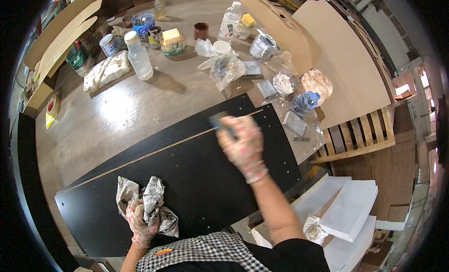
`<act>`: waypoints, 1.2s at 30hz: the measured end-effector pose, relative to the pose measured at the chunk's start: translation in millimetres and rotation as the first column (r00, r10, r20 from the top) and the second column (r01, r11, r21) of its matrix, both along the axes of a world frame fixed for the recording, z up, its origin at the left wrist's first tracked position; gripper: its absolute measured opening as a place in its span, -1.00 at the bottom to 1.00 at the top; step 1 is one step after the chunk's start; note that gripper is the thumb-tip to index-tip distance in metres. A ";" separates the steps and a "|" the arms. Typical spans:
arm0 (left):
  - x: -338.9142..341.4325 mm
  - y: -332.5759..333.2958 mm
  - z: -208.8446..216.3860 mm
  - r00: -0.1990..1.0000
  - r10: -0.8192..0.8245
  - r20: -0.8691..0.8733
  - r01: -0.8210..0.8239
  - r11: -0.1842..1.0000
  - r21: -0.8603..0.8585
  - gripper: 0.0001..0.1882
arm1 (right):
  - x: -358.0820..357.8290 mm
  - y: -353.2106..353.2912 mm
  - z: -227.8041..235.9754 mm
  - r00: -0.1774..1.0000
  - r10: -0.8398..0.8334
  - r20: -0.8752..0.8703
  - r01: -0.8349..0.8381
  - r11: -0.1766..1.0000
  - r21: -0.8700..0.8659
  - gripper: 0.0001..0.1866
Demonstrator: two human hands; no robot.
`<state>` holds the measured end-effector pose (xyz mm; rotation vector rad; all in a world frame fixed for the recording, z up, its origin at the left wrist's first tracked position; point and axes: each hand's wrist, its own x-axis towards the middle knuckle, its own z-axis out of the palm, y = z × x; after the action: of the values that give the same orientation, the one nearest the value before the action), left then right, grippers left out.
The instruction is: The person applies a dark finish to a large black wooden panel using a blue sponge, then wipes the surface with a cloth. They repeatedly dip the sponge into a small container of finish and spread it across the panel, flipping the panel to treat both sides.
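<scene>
A black panel (187,183) with small holes near its ends lies on the table in front of me, its far long edge showing a thin bare brown strip. A second black panel (234,104) sticks out from under it on the far side. My right hand (244,148), in a patterned glove, is closed on a small dark block (219,121) at that far edge; motion blurs the block, so its exact kind is unclear. My left hand (139,223), gloved alike, grips a crumpled grey-and-white stained rag (153,197) resting on the panel near its front edge.
Along the back of the brown table (117,101) stand a frosted bottle (139,59), a clear bottle (229,24), tubs, and yellow sponges (171,36). Plastic bags (227,69) and a blue-capped bottle (306,101) lie right. White boards (348,211) are stacked lower right.
</scene>
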<state>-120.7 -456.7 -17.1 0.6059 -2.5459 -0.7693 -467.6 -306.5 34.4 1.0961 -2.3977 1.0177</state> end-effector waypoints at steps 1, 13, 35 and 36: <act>-1.1 0.5 1.7 1.000 0.006 0.029 -0.006 1.000 0.004 -0.50 | -26.1 24.5 1.6 0.993 -0.110 -0.051 0.113 0.991 0.076 -0.73; -17.1 8.8 17.9 0.999 0.007 0.042 -0.005 0.999 -0.047 -0.59 | -66.5 64.1 1.5 0.958 -0.276 -0.082 0.288 0.914 0.286 -0.75; -450.2 132.6 24.2 0.788 -0.581 0.205 0.604 0.793 -0.073 -0.16 | -33.2 171.4 -67.8 0.867 -0.312 0.389 0.478 0.742 -0.470 -0.55; -464.9 138.3 22.4 0.807 -0.550 0.216 0.574 0.817 -0.062 -0.17 | -34.2 172.5 -67.1 0.854 -0.314 0.416 0.492 0.746 -0.448 -0.54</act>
<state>-585.6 -318.4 5.2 -0.1565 -2.9631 -0.7507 -501.8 -134.0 -32.7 0.1922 -2.1853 1.6499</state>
